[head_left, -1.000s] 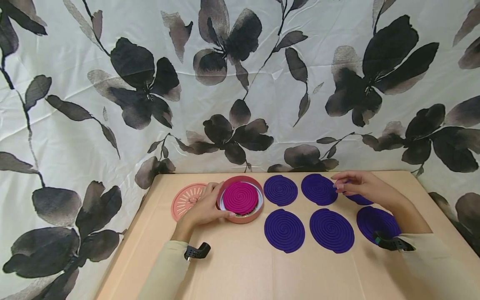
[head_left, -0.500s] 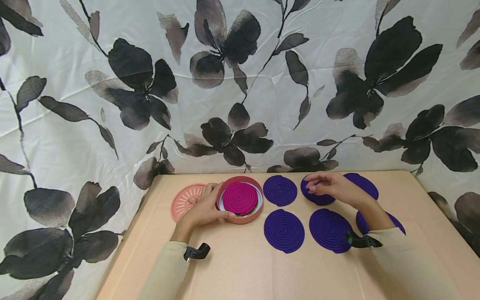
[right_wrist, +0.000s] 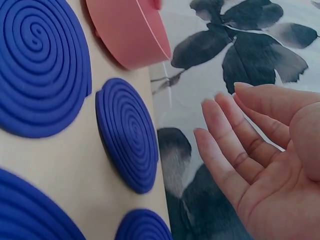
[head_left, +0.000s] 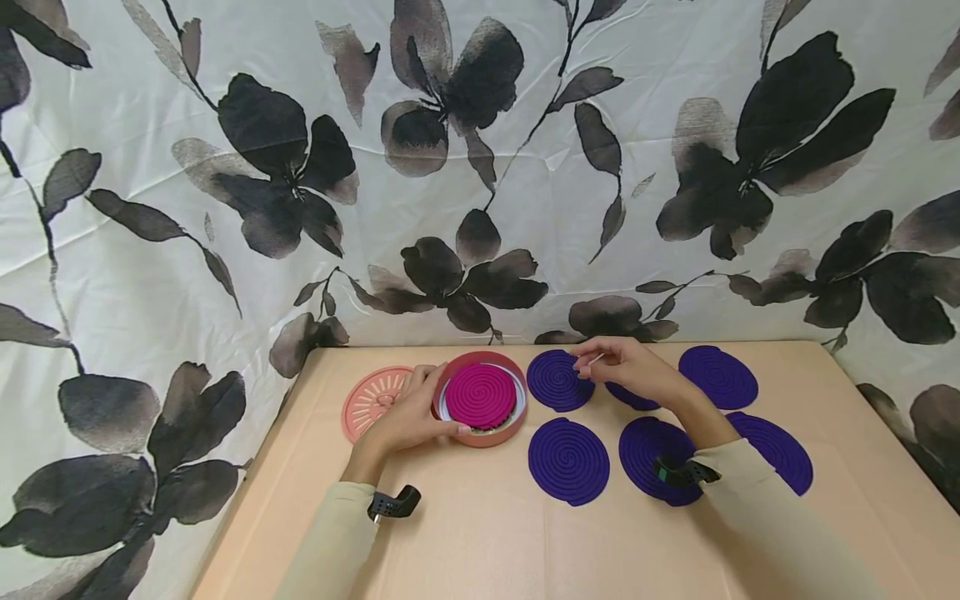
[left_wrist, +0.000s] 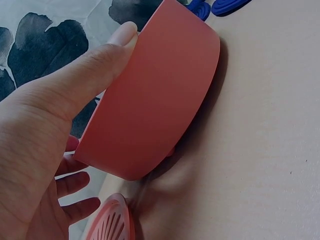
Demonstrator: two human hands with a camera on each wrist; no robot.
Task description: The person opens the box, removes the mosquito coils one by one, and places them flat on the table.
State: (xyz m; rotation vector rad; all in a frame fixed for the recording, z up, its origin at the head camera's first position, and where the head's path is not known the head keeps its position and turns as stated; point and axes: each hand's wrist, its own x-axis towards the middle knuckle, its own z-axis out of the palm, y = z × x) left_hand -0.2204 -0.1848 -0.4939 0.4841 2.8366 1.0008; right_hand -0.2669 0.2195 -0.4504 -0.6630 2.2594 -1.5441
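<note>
In the head view my left hand (head_left: 408, 417) grips the side of a round coral container (head_left: 516, 427), with the thumb at its rim. A magenta spiral coaster (head_left: 480, 396) sits inside, at the top, with a pale edge showing around it. The left wrist view shows the container's smooth outer wall (left_wrist: 160, 95) and the thumb on its rim. My right hand (head_left: 637, 369) is above the back row of dark blue coasters, close to the leftmost back coaster (head_left: 557, 381). Its fingers are loosely bent, and the right wrist view shows nothing in its palm.
A coral slotted disc (head_left: 367, 400) lies left of the container, partly behind my left hand. Several blue spiral coasters lie in two rows on the right, including a front-left one (head_left: 568, 461). A floral cloth (head_left: 480, 183) hangs behind the table (head_left: 480, 542).
My right hand has moved left across the back row, from the rightmost coaster toward the leftmost, uncovering the right-hand coasters. My left hand and the container have stayed in place.
</note>
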